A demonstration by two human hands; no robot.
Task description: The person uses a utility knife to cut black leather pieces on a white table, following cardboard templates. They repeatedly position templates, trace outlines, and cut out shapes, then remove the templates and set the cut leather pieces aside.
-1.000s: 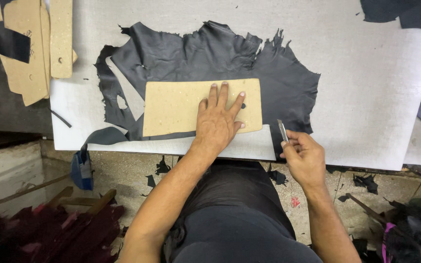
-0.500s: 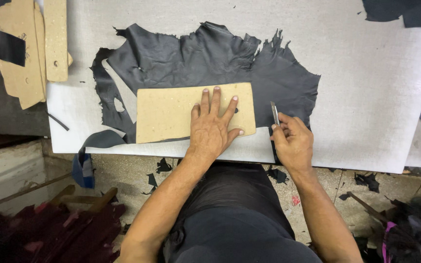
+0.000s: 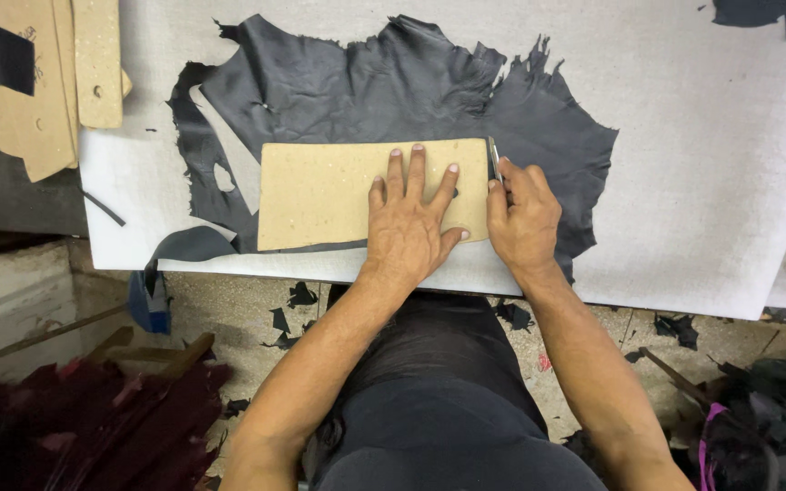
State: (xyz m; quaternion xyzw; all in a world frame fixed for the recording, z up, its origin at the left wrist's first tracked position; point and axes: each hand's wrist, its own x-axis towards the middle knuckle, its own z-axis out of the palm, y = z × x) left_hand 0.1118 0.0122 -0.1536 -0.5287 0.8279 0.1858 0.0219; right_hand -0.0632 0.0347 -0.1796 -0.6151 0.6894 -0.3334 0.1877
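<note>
Left hand (image 3: 408,227) presses flat, fingers spread, pinning the cardboard template (image 3: 320,193) on the black leather hide (image 3: 393,82); right hand (image 3: 522,218) grips a cutting knife (image 3: 494,159) along the template's right edge as a guide.

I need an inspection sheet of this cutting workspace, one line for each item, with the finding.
Surface: white cutting board, scuffed, lying on a bench.
Job's things: black leather hide spread flat, edges ragged, with cut-out gaps at its left; tan rectangular cardboard template lying on it; thin metal blade at the template's right edge.
Clutter: more cardboard templates stacked at upper left; dark leather pieces at the upper right corner.
Grip: left hand pressed flat on the template, fingers spread; right hand closed on the blade.
Cables: nothing seen.
Surroundings: leather scraps on the floor; dark red material at lower left.
</note>
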